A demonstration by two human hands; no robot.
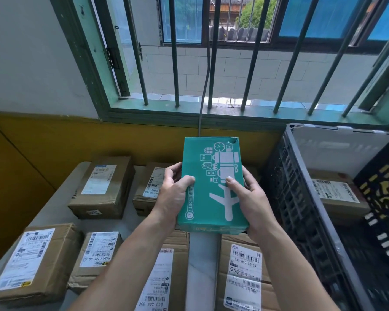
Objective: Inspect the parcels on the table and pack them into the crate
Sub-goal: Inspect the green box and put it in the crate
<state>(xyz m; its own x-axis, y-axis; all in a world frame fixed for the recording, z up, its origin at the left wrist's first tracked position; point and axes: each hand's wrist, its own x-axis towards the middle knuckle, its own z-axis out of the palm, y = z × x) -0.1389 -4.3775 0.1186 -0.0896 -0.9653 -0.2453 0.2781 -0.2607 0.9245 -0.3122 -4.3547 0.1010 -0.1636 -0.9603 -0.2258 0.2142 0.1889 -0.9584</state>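
The green box [211,182] is held up over the table [201,254] by both hands, left hand [174,194] and right hand [248,198] gripped round its long sides, thumbs laid on top. White plane graphic is printed on its face. Brown parcels [103,187] are lying below; the crate [305,198] is beside, at right.

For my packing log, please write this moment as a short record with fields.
held: teal box, gripped at its sides by left hand and right hand
on table: six brown cardboard parcels with labels
crate: dark plastic crate at the right
in crate: one brown labelled parcel
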